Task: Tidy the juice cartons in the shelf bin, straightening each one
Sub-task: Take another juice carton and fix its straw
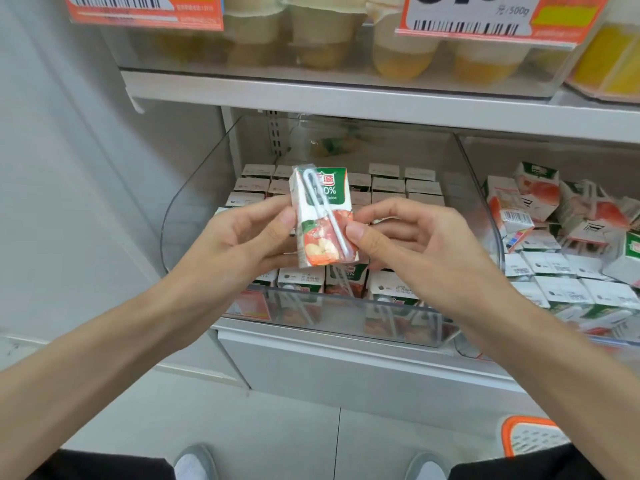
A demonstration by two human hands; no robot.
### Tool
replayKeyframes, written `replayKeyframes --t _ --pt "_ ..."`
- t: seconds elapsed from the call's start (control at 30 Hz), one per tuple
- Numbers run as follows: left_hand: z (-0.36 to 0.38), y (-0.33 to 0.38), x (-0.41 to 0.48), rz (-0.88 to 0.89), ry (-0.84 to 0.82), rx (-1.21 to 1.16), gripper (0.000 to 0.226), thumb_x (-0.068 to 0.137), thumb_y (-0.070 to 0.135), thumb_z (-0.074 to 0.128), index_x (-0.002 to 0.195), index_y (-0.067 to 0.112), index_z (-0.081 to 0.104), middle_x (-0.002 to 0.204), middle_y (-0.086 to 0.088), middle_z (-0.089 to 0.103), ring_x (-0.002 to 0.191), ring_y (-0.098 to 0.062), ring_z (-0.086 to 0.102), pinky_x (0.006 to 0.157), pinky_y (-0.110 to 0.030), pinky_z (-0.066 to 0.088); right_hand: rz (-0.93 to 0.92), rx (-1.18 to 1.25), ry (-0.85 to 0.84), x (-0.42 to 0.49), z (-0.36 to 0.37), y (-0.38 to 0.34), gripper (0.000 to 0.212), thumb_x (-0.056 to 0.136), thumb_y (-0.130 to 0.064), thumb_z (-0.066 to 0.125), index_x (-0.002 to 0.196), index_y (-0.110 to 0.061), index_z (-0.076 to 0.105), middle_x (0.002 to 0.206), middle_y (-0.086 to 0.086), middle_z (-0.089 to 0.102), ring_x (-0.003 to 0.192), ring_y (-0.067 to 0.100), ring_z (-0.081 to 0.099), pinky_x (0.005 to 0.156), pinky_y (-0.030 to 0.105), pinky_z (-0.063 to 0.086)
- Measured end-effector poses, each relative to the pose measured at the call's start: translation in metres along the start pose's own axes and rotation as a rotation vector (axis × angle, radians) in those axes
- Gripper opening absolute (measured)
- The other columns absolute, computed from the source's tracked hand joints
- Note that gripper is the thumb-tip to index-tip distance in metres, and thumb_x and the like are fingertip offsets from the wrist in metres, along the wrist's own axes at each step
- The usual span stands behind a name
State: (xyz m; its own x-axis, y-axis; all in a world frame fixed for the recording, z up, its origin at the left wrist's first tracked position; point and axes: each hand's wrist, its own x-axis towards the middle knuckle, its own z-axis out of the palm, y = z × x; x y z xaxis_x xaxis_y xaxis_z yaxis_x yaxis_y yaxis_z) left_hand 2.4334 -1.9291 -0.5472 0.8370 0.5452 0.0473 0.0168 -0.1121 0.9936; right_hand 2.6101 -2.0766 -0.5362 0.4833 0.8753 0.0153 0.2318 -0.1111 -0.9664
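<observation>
Being gripped at its edges by the left hand (239,237) and the right hand (415,244), a juice carton (322,216) is being held nearly upright above the clear shelf bin (194,209) of cartons (388,188).

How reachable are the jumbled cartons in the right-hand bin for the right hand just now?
Probably not yet: the right hand pinches the held carton with the left hand, though the jumbled cartons lie uncovered.

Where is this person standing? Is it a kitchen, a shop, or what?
Most likely a shop or supermarket aisle. Orange price labels with barcodes hang on the upper shelf, a clear shelf bin is packed with rows of identical juice cartons, and sealed fruit cups stand above.
</observation>
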Motion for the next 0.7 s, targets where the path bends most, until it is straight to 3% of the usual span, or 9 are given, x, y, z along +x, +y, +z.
replayKeyframes --t 0.1,0.2,0.33,0.43,0.5,0.6,0.7 --pt "-0.001 0.0 -0.001 -0.027 -0.012 -0.017 0.038 0.111 0.022 0.046 0.143 0.015 0.063 0.133 -0.002 0.075 0.125 -0.023 0.071 0.102 -0.029 0.057 0.008 -0.042 -0.032 0.002 0.005 0.0 0.013 0.099 -0.028 0.069 0.111 -0.023 0.073 0.097 -0.003 0.082 0.089 0.009 0.078 0.086 0.031 0.062" --pt "-0.002 0.0 -0.002 -0.064 -0.007 -0.048 0.041 0.111 0.029 0.044 0.145 0.015 0.062 0.135 -0.003 0.074 0.129 -0.026 0.068 0.112 -0.042 0.053 0.005 -0.032 -0.074 0.0 0.011 -0.002 0.015 0.102 -0.027 0.064 0.11 -0.017 0.072 0.097 -0.004 0.082 0.085 0.005 0.077 0.079 0.023 0.059" --pt "-0.002 0.005 -0.005 -0.112 -0.053 -0.117 0.043 0.109 0.034 0.042 0.139 0.014 0.065 0.128 -0.007 0.076 0.12 -0.027 0.073 0.107 -0.039 0.056 0.011 -0.035 -0.089 -0.005 0.019 -0.011 0.036 0.092 -0.052 0.064 0.108 -0.023 0.076 0.104 -0.007 0.079 0.082 0.005 0.076 0.077 0.027 0.056" --pt "0.0 0.007 -0.007 -0.12 -0.04 -0.135 0.039 0.107 0.031 0.049 0.142 0.02 0.062 0.126 -0.005 0.077 0.115 -0.027 0.075 0.098 -0.034 0.06 0.025 -0.091 -0.1 -0.005 0.022 -0.014 0.041 0.082 -0.061 0.068 0.104 -0.029 0.078 0.103 0.002 0.075 0.09 0.021 0.072 0.078 0.03 0.056" --pt "0.0 0.007 -0.007 -0.116 0.014 -0.124 0.04 0.104 0.03 0.055 0.142 0.023 0.061 0.123 -0.004 0.079 0.112 -0.026 0.077 0.095 -0.032 0.061 0.029 -0.083 -0.096 -0.004 0.023 -0.014 0.032 0.083 -0.053 0.077 0.103 -0.03 0.079 0.103 0.01 0.072 0.092 0.028 0.07 0.079 0.029 0.057" --pt "0.001 0.007 -0.007 -0.122 0.065 -0.138 0.043 0.1 0.036 0.059 0.14 0.021 0.063 0.121 -0.004 0.079 0.11 -0.028 0.077 0.094 -0.034 0.062 0.084 -0.017 -0.057 -0.002 0.02 -0.012 0.038 0.083 -0.044 0.083 0.118 -0.03 0.074 0.098 -0.001 0.08 0.095 0.015 0.076 0.085 0.032 0.063" --pt "-0.003 0.008 -0.006 -0.112 0.086 -0.149 0.043 0.102 0.038 0.054 0.139 0.02 0.065 0.124 -0.007 0.078 0.11 -0.031 0.077 0.093 -0.036 0.063 0.125 0.049 -0.059 -0.001 0.014 -0.013 0.042 0.085 -0.041 0.081 0.124 -0.032 0.066 0.099 -0.013 0.082 0.092 -0.002 0.075 0.088 0.026 0.056"
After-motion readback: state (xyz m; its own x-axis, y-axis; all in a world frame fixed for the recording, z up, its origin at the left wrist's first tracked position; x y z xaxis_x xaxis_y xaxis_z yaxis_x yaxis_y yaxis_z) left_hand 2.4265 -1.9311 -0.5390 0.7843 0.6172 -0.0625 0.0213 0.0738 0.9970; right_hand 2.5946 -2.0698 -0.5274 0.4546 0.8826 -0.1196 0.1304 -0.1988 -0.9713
